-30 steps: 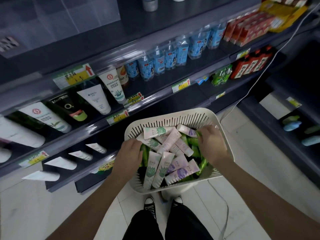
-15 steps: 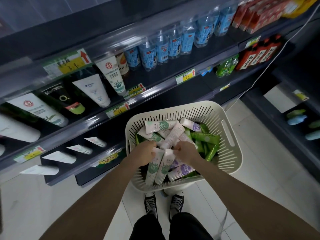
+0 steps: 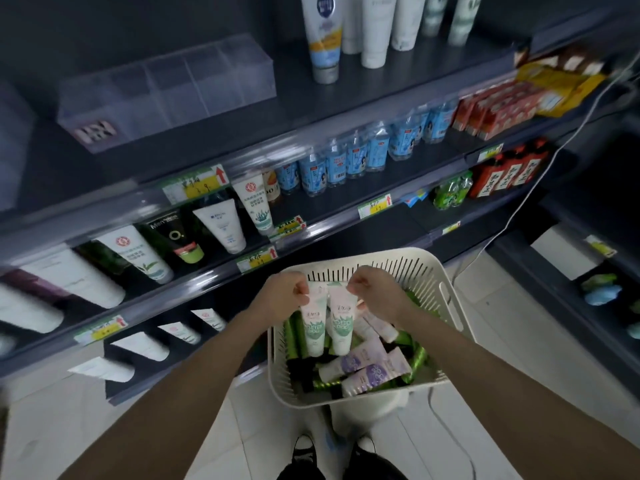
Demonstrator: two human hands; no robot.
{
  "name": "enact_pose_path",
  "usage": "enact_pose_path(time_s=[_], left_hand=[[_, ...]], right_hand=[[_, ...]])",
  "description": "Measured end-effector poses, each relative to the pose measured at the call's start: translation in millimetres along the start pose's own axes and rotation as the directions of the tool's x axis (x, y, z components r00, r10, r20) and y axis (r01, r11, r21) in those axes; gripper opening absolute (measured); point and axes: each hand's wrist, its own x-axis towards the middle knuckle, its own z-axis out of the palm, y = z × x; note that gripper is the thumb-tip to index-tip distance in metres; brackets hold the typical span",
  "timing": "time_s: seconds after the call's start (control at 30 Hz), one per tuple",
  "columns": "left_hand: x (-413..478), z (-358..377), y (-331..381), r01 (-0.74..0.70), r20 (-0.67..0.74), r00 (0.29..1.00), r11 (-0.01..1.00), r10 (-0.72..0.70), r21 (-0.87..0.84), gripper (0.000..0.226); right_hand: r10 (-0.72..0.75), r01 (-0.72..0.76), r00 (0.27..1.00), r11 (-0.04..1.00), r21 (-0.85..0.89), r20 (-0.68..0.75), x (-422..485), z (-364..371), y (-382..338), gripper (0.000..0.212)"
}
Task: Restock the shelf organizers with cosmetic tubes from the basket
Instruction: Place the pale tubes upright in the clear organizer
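A white slotted basket (image 3: pixel 450 303) stands on a stool in front of me, holding several green, lilac and pink tubes. My left hand (image 3: pixel 282 295) pinches the crimped end of a white-and-green tube (image 3: pixel 313 329), which hangs cap down above the basket. Beside it, my right hand (image 3: pixel 375 292) pinches a second white-and-green tube (image 3: pixel 341 325) the same way. A clear divided shelf organizer (image 3: pixel 166 88) sits with nothing visible in it on the upper shelf at the left.
Dark shelves run across the view: tall tubes (image 3: pixel 323 36) on top, blue bottles (image 3: pixel 353 161) and red boxes (image 3: pixel 495 110) in the middle row, face-wash tubes (image 3: pixel 221 223) lower left. A white cable (image 3: pixel 540 181) hangs down at the right. My shoes (image 3: pixel 332 445) stand on the tiled floor.
Both hands dug among the tubes, each took one white-and-green tube, and lifted it by its end above the basket. My view tilted up, bringing the top shelf and the organizer into sight.
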Motion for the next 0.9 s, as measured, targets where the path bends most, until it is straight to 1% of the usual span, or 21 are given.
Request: enact_pose_path(time_s=[0.1, 0.2, 0.3, 0.43, 0.5, 0.57, 0.67, 0.73, 0.77, 0.9], left_hand=[[-7.1, -28.4, 22.5, -0.06, -0.079, 0.995, 0.998, 0.063, 0.037, 0.018], [-17.5, -60.8, 48.1, -0.087, -0.175, 0.981, 0.996, 0.089, 0.017, 0.015], [-28.4, -98.5, 73.6, -0.125, -0.297, 0.946, 0.992, 0.129, 0.033, 0.023], [-42.9, -148.1, 101.0, -0.175, -0.438, 0.888, 0.984, 0.138, -0.043, 0.022], [-49.2, -172.5, 111.5, -0.199, -0.492, 0.857, 0.979, 0.156, -0.038, 0.02], [-55.3, -196.6, 120.1, -0.221, -0.536, 0.827, 0.975, 0.169, -0.033, 0.017], [-60.3, -234.3, 125.5, -0.253, -0.594, 0.789, 0.964, 0.155, -0.084, 0.016], [-63.2, -262.2, 124.0, -0.259, -0.645, 0.751, 0.962, 0.143, -0.089, 0.011], [-64.4, -277.1, 122.0, -0.265, -0.68, 0.72, 0.961, 0.139, -0.084, 0.01], [-70.5, -331.4, 110.6, -0.269, -0.782, 0.612, 0.961, 0.118, -0.065, 0.011]], right_hand=[[-0.044, 0.046, 0.997, 0.999, 0.023, -0.06, -0.6, -20.4, -25.1, 0.023], [-0.131, 0.13, 0.986, 0.991, -0.01, -0.101, -1.6, -40.9, -50.9, 0.017], [-0.237, 0.237, 0.961, 0.971, -0.015, -0.143, -2.8, -63.4, -85.3, 0.019], [-0.352, 0.361, 0.907, 0.933, -0.004, -0.232, -2.4, -90.3, -140.4, 0.023], [-0.401, 0.414, 0.876, 0.91, -0.011, -0.267, -0.2, -101.1, -168.7, 0.024], [-0.431, 0.452, 0.851, 0.892, 0.002, -0.3, 2.1, -109.1, -196.4, 0.023], [-0.474, 0.519, 0.806, 0.854, 0.039, -0.354, 4.8, -115.0, -238.0, 0.028], [-0.495, 0.554, 0.783, 0.831, 0.059, -0.376, 10.1, -114.3, -264.2, 0.027], [-0.504, 0.574, 0.771, 0.815, 0.081, -0.39, 13.0, -112.7, -277.5, 0.025], [-0.51, 0.629, 0.728, 0.763, 0.151, -0.459, 32.2, -101.5, -320.7, 0.023]])
